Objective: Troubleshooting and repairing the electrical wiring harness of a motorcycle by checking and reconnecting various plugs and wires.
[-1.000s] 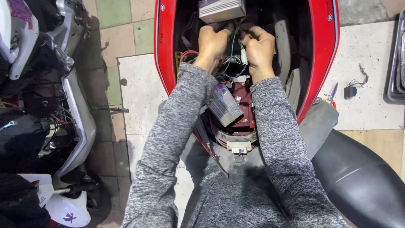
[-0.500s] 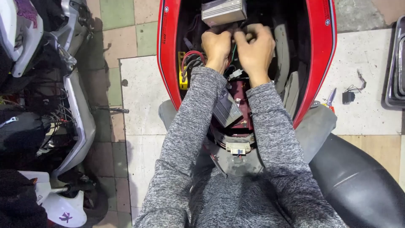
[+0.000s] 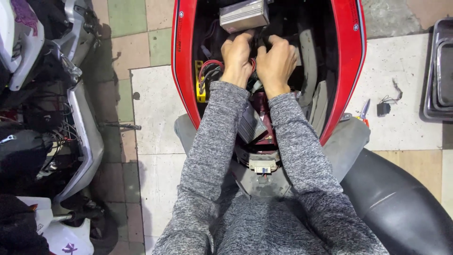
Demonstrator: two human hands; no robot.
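Both my hands reach into the open body of a red scooter (image 3: 184,71), side by side among its wiring. My left hand (image 3: 237,55) is closed around dark wires or a connector just below a grey metal box (image 3: 244,15). My right hand (image 3: 277,61) is closed on the same dark bundle beside it. Red and black cables (image 3: 209,71) loop left of my left hand, next to a yellow part (image 3: 200,85). A finned grey unit (image 3: 250,126) and a white connector (image 3: 263,166) lie below my wrists. What my fingers pinch is hidden.
A dismantled silver and white scooter (image 3: 80,132) stands at the left. The black seat (image 3: 401,203) lies at the lower right. Small pliers (image 3: 364,111) and a black part with wires (image 3: 383,108) rest on the tiled floor, with a dark tray (image 3: 439,71) at the right edge.
My hands have come closer together and sit lower in the view, now both closed on the bundle under the grey box. The camera has tilted slightly.
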